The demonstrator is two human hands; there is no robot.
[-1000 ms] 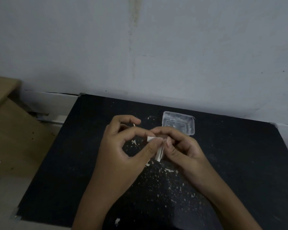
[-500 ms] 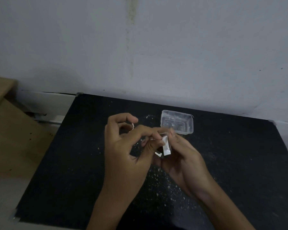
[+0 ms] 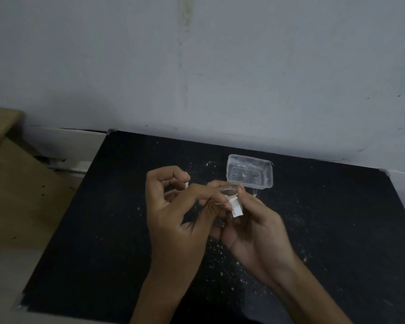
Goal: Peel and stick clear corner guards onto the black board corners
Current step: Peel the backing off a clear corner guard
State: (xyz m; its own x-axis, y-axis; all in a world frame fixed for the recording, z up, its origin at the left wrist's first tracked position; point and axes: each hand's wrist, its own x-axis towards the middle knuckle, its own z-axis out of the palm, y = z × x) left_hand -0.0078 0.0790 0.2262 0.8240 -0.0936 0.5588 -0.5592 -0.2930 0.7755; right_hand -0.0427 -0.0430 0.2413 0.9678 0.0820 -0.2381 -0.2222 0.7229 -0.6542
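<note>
Over the middle of the black board (image 3: 117,230), both hands are up in the air and close together. The right hand (image 3: 255,232) pinches a small clear corner guard (image 3: 227,191) with a white paper strip (image 3: 236,208) hanging off it. The left hand (image 3: 173,213) has its thumb and first finger pressed right at the guard too, so it looks like both hands grip the same little piece. I think this is the peeling step: the white paper is partly off but not all the way (it is hard to tell how much sticks on). A tiny white bit (image 3: 186,185) shows by the left hand's curled fingers, maybe a scrap of backing.

Next, the paper has to come fully off with a slow pull, and fingers should stay off the sticky side. Then the guard has to go onto a corner of the board.

A clear plastic box (image 3: 250,171) sits on the board just behind the hands, near the far edge by the wall (image 3: 197,66). Small white crumbs (image 3: 220,251) lie on the board under the hands.

Both far corners, left (image 3: 111,131) and right (image 3: 384,171), seem to have something pale on them already, but I cannot be sure. The near left corner (image 3: 21,305) is well away from the hands, with lots of bare board to reach across. The far edge is tight against the wall, so there is little room there
</note>
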